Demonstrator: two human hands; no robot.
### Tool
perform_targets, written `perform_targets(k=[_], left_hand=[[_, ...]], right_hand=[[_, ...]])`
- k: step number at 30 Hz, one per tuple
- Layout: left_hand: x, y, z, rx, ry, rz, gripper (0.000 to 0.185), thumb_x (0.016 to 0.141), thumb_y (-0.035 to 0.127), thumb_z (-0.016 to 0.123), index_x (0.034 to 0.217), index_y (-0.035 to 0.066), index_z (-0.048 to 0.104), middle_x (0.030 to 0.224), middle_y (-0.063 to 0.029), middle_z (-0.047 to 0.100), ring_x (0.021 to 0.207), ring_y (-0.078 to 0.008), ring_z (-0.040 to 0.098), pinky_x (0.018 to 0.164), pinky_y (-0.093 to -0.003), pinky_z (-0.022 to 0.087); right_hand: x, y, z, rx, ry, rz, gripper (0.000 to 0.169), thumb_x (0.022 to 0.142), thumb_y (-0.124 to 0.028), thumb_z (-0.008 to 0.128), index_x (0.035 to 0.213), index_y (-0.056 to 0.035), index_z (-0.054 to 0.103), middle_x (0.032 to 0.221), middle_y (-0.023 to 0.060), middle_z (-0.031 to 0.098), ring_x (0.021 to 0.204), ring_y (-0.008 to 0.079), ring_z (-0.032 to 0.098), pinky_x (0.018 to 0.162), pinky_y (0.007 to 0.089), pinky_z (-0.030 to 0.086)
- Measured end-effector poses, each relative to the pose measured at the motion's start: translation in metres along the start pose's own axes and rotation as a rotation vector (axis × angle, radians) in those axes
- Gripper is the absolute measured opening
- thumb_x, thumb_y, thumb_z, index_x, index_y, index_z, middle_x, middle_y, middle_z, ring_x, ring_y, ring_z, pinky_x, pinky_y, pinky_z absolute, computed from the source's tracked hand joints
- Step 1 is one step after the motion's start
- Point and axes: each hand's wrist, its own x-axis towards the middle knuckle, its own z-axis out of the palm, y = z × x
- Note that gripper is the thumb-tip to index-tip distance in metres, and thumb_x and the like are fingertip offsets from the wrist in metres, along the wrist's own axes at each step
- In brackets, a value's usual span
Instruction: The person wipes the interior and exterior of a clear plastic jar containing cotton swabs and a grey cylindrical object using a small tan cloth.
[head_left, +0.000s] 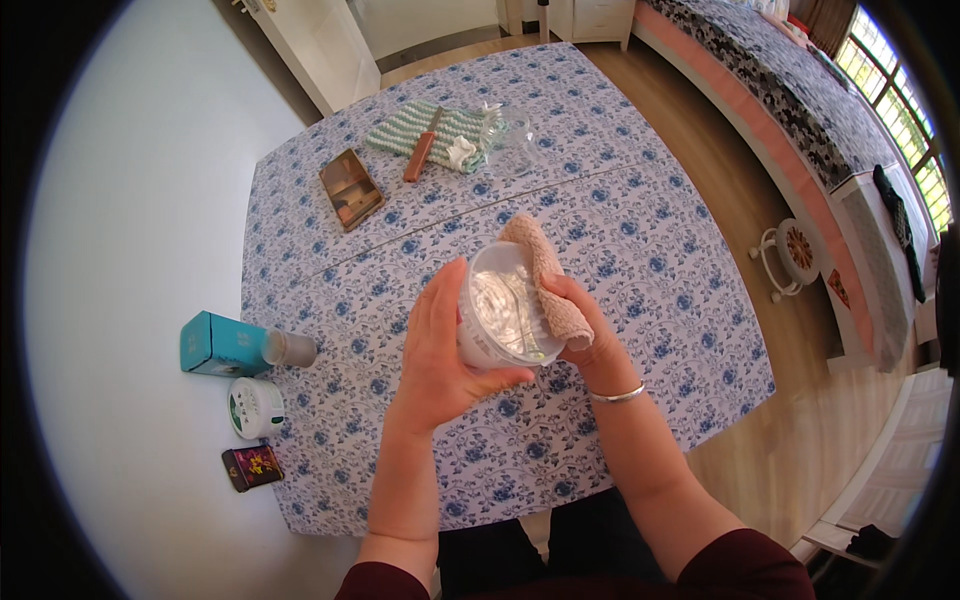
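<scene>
Above the flowered tablecloth (465, 420) I hold a clear round plastic tub (504, 306), its bright, shiny round face tilted up towards me. My left hand (439, 352) grips the tub from its left side, the thumb across the lower edge. In my right hand (596, 322) is a folded pink terry cloth (546, 281), pressed along the right rim of the tub. The fingers behind the tub are hidden. A silver bangle (619, 395) circles my right wrist.
Farther back lie a green-and-white striped cloth (405, 127), a brown-handled knife (421, 154), a clear plastic piece (517, 142) and a brown lidded box (351, 189). Along the left wall stand a teal box (221, 345), a grey-capped jar (291, 349), a white tub (256, 408) and a dark tin (253, 468).
</scene>
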Motion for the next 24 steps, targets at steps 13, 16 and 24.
perform_targets(k=[13, 16, 24], left_hand=[[0.0, -0.005, 0.032, 0.366, 0.305, 0.186, 0.101, 0.057, 0.053, 0.076, 0.13, -0.002, 0.033, 0.13, -0.0233, 0.038, 0.118, -0.0399, 0.039, 0.098, -0.0533, 0.03], [0.003, 0.012, 0.015, 0.39, 0.166, 0.186, 0.104, 0.056, 0.058, 0.074, 0.131, -0.001, 0.033, 0.13, -0.0218, 0.039, 0.118, -0.0375, 0.04, 0.098, -0.0509, 0.031], [0.002, 0.001, 0.009, 0.221, 0.121, 0.084, 0.107, 0.053, 0.057, 0.075, 0.132, -0.002, 0.032, 0.128, -0.0207, 0.044, 0.114, -0.036, 0.046, 0.094, -0.0442, 0.037]], right_hand=[[0.005, 0.008, 0.02, 0.215, 0.021, -0.091, 0.057, 0.085, -0.033, 0.054, 0.128, 0.0003, 0.036, 0.117, 0.0166, 0.053, 0.103, 0.0228, 0.057, 0.087, 0.0333, 0.049], [0.001, -0.003, 0.007, 0.155, -0.044, -0.043, 0.057, 0.085, -0.033, 0.055, 0.126, 0.0023, 0.037, 0.114, 0.0169, 0.054, 0.099, 0.0222, 0.058, 0.085, 0.0327, 0.05], [0.007, 0.006, 0.004, 0.116, 0.012, 0.046, 0.051, 0.088, -0.034, 0.053, 0.123, 0.0019, 0.043, 0.106, 0.0115, 0.058, 0.092, 0.0182, 0.059, 0.079, 0.03, 0.05]])
